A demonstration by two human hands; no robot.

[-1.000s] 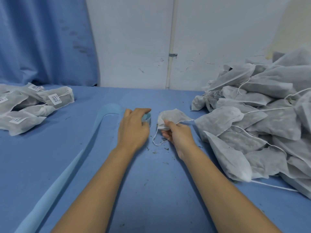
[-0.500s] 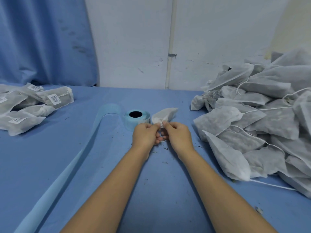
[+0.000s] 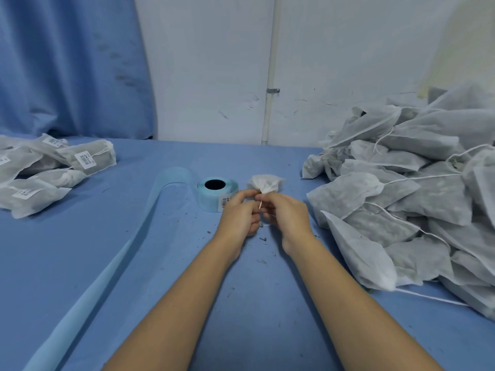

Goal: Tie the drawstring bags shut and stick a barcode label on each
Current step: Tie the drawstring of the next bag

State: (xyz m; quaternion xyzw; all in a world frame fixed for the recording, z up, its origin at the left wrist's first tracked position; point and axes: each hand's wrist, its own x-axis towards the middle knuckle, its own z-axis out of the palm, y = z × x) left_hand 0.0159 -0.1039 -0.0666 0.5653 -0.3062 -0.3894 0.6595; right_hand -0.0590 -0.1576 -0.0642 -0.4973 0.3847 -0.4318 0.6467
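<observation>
Mid-surface, both hands meet at one small white bag (image 3: 267,182), which lies just right of the label roll (image 3: 217,193). Its mouth is bunched into a ruffled neck that points toward the person. The left hand (image 3: 237,214) has its fingers curled, thumb and forefinger pinching the neck. The right hand (image 3: 288,211) is curled too, its fingers pinching the string (image 3: 260,204) where it leaves the neck. A short white length of string stands between the two hands, and a thin loop shows just below them. Exactly how the string runs inside the right hand cannot be told.

The roll stands on its flat end, hollow core up, with a barcode label on its near side beside the left hand. From it a pale blue backing strip (image 3: 80,314) arches to the left, then runs along the surface (image 3: 139,266) to the near left corner.

On the right is a large heap of untied bags (image 3: 407,199), loose strings trailing over them. At the far left is a smaller group of labelled bags (image 3: 88,159) – barcodes facing up. Dark crumbs (image 3: 263,239) dot the cloth near the wrists.
</observation>
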